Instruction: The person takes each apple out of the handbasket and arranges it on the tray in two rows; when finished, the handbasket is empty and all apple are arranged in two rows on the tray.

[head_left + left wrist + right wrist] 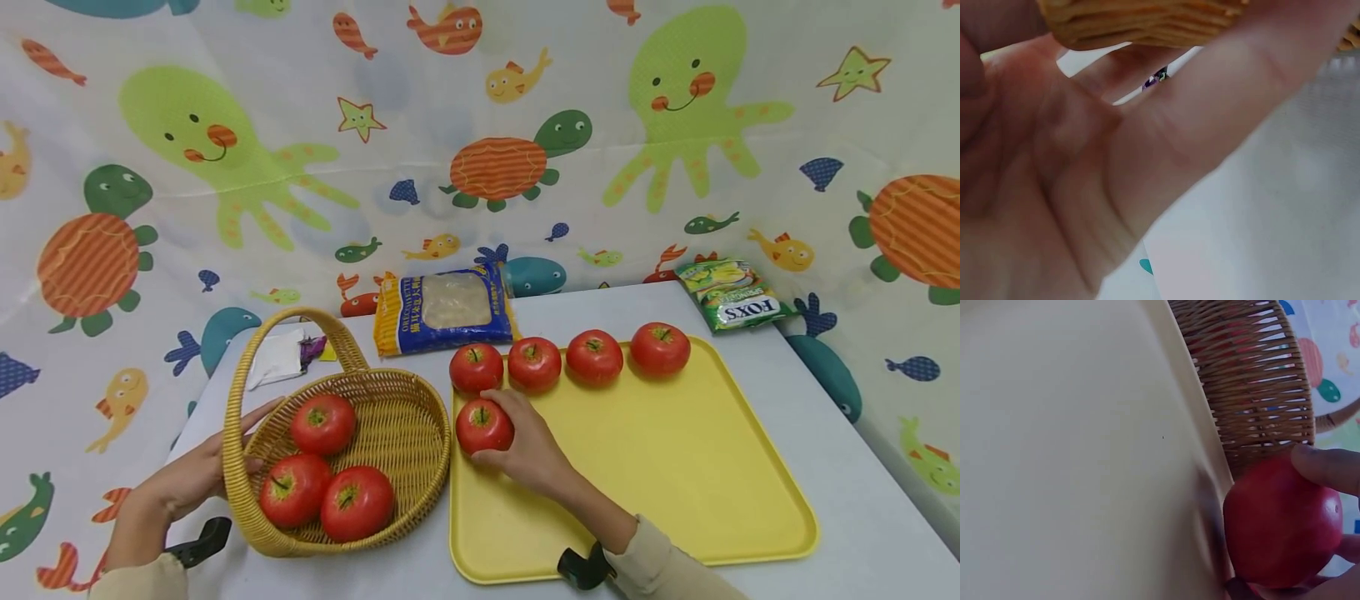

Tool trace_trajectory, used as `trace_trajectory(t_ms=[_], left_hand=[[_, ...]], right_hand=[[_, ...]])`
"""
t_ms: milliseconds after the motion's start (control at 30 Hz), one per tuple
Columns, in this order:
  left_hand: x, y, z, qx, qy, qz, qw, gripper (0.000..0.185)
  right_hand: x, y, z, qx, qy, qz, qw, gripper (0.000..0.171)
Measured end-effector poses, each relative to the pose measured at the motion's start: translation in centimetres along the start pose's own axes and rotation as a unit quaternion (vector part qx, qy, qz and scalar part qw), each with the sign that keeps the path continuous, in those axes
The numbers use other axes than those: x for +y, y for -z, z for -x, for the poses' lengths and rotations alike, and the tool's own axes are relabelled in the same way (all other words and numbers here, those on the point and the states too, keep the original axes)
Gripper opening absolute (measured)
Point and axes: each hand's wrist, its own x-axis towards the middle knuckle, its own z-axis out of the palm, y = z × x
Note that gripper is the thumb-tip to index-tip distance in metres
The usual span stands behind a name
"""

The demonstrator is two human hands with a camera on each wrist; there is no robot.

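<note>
- Holding one apple (482, 429) in the curled right hand (531, 446), at the tray (645, 467)'s left edge.
- Gripping the basket (405, 429) with the left hand (197, 473).
- Looks partly done, with four apples (594, 360) at the tray's back, three (296, 492) in the basket.

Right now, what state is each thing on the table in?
Wicker basket: handle up, three apples inside
Yellow tray: four apples lined along far edge
Nearer tray-side apple: held by right hand
Blue-and-yellow bag: lying flat, whether sealed unclear
Green bag: lying down, whether sealed unclear
White packet: lying flat
Left hand: holding the basket's side
</note>
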Motion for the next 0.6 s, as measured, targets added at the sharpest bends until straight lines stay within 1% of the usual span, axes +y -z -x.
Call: trace_trajectory(t_ms=[167,333,600], left_hand=[[-0.14,-0.03,0.03,0.007,-0.012,-0.016,0.9998,0.076],[-0.39,0.11,0.12,-0.003,-0.025,-0.014,0.9996,0.079],[-0.19,-0.05,0.03,0.003,0.0,-0.004,1.0,0.078]], right_hand=[[0.4,-0.17,0.13,-0.014,0.008,-0.005,1.0,0.073],[0.52,-0.2,0.11,-0.027,0.008,-0.012,1.0,0.074],[0.47,0.16,-0.02,-0.062,0.002,-0.004,0.998,0.077]])
